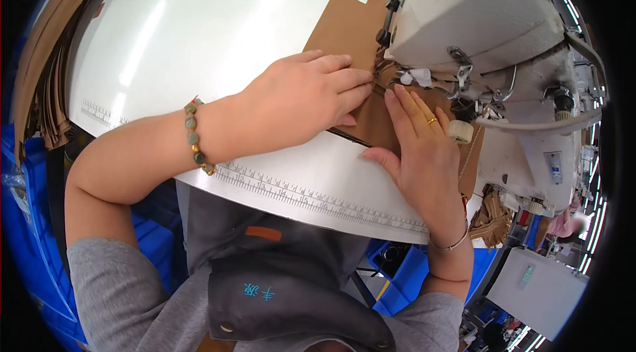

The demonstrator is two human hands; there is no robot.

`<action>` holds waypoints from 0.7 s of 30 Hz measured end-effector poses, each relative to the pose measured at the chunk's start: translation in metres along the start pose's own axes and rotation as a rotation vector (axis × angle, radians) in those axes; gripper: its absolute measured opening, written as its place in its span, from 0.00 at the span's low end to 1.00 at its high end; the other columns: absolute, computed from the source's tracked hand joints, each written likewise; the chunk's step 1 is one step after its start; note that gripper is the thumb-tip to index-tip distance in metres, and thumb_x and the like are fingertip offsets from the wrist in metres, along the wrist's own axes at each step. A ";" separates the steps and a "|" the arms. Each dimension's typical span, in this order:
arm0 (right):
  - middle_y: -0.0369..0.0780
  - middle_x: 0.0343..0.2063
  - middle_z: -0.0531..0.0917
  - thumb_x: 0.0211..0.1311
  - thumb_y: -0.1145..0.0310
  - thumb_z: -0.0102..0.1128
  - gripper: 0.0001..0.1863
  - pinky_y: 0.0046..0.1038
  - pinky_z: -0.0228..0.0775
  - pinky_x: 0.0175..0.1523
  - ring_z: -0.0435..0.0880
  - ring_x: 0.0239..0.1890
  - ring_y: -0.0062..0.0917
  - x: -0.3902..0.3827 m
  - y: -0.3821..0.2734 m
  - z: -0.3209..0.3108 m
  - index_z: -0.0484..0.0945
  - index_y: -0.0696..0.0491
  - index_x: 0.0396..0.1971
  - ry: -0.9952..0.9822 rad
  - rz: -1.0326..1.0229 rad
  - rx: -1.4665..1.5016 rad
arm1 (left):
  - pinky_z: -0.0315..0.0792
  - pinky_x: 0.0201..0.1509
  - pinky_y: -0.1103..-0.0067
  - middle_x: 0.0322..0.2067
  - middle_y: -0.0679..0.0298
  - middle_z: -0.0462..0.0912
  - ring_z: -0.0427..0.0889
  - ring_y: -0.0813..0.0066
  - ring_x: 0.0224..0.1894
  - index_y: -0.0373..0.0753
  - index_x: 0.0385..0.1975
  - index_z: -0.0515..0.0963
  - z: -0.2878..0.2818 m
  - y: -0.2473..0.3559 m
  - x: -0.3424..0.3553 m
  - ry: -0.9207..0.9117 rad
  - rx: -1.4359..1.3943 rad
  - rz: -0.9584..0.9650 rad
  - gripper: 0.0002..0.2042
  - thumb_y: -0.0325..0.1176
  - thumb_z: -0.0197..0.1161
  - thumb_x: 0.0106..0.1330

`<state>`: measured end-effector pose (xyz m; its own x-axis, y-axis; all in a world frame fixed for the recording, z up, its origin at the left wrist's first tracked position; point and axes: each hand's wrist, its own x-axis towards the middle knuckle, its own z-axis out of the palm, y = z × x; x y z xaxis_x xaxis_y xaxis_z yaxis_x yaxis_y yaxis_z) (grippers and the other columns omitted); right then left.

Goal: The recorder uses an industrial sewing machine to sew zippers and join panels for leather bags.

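Lying on the white table (225,27), the brown fabric (339,28) is partly tucked beneath the head of the white sewing machine (480,17). Its surface is touched from above by the left hand (308,95), which is held palm down with fingers outstretched near the needle area. By the right hand (424,143), opened flat with its thumb spread wide, the same fabric is covered without being gripped.

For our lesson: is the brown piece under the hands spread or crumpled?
Mostly spread: the brown piece lies flat beyond the left hand.
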<state>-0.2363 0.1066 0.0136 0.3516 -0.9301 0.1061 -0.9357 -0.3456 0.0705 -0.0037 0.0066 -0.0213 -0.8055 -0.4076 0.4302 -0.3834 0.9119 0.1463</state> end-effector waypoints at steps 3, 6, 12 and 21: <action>0.42 0.68 0.78 0.57 0.39 0.69 0.45 0.46 0.69 0.68 0.76 0.70 0.37 0.000 0.002 0.001 0.75 0.55 0.69 0.002 0.009 -0.005 | 0.77 0.67 0.69 0.61 0.62 0.83 0.81 0.61 0.65 0.39 0.60 0.81 0.002 -0.001 -0.001 0.003 -0.025 -0.002 0.24 0.43 0.69 0.66; 0.41 0.66 0.80 0.56 0.40 0.71 0.45 0.38 0.74 0.64 0.77 0.69 0.33 0.000 0.002 0.000 0.77 0.55 0.67 0.021 -0.008 -0.048 | 0.77 0.67 0.68 0.61 0.62 0.83 0.80 0.61 0.65 0.39 0.60 0.81 0.002 -0.001 -0.003 0.042 -0.054 -0.028 0.24 0.43 0.69 0.67; 0.42 0.66 0.80 0.56 0.42 0.72 0.43 0.38 0.78 0.62 0.78 0.69 0.36 0.008 0.000 -0.007 0.77 0.54 0.67 0.018 0.017 -0.002 | 0.75 0.68 0.70 0.60 0.62 0.83 0.80 0.61 0.66 0.37 0.59 0.82 0.004 -0.001 0.001 -0.008 -0.137 -0.060 0.23 0.42 0.70 0.67; 0.37 0.31 0.91 0.74 0.66 0.64 0.12 0.24 0.75 0.33 0.85 0.29 0.20 -0.110 0.115 -0.096 0.90 0.56 0.32 0.818 0.356 -0.144 | 0.75 0.68 0.71 0.58 0.61 0.84 0.79 0.61 0.67 0.36 0.57 0.83 0.009 -0.002 0.003 -0.013 -0.132 -0.062 0.22 0.44 0.67 0.69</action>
<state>-0.3798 0.1813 0.1049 0.0039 -0.5809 0.8139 -0.9997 0.0161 0.0162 -0.0097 0.0031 -0.0278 -0.7881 -0.4631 0.4055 -0.3705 0.8830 0.2883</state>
